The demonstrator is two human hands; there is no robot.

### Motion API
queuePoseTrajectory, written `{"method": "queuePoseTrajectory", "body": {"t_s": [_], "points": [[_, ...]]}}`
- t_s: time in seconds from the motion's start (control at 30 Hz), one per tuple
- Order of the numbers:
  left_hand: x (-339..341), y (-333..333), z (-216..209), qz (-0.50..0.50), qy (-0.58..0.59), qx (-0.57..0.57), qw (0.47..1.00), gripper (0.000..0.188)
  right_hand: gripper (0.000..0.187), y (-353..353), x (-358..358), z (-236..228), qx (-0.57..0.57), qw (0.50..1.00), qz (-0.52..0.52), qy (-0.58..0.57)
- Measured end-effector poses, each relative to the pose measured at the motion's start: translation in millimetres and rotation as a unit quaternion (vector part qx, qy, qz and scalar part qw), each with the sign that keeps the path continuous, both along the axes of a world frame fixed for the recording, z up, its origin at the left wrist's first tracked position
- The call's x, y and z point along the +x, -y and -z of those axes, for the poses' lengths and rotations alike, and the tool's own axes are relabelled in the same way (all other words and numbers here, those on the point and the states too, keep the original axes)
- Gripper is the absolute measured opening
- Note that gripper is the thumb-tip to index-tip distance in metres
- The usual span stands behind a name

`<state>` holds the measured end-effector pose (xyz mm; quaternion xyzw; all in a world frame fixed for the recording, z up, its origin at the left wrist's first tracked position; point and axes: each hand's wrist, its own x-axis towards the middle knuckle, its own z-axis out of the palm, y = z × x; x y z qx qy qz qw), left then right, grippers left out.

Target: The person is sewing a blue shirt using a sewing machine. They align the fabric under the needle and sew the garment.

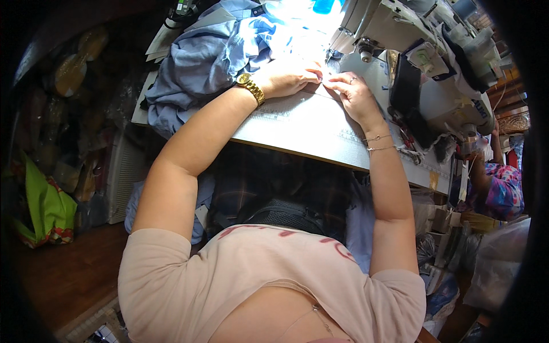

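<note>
Both my hands meet just in front of the needle area of a white sewing machine (pixel 374 26). My left hand (pixel 289 79), with a gold watch (pixel 250 88) at its wrist, has its fingers pinched together. Opposite it, my right hand (pixel 353 96) presses thumb and forefinger together, almost touching the left fingertips. Glare from the lamp washes out whatever small piece lies between them. A crumpled blue-grey garment (pixel 200 68) is heaped beside my left hand and forearm, reaching back toward the bright light.
The white table (pixel 286 123) has ruler markings along its front edge. Dark and white odds and ends crowd its right side around the machine. A green bag (pixel 48 206) stands low at left. Another person in a colourful top (pixel 503 188) is at far right, beside plastic bags (pixel 497 257).
</note>
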<state>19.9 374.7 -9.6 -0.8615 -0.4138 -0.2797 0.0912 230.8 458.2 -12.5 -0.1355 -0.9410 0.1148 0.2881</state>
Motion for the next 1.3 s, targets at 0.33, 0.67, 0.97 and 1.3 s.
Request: {"method": "queuePoseTrajectory", "body": {"t_s": [0.33, 0.67, 0.97, 1.3], "points": [[-1, 2, 3, -0.008, 0.015, -0.068, 0.998, 0.025, 0.016, 15, -2, -7, 0.106, 0.993, 0.034, 0.039], [-15, -20, 13, -0.007, 0.043, -0.077, 0.996, 0.026, 0.017, 8, -9, -4, 0.141, 0.989, 0.042, 0.032], [-21, -37, 12, -0.052, 0.043, -0.142, 0.988, 0.027, 0.018, -4, -17, 5, 0.125, 0.989, 0.074, 0.017], [-16, -36, 7, -0.092, 0.140, -0.230, 0.959, 0.023, 0.018, -5, -17, 5, 0.151, 0.985, 0.076, 0.020]]}}
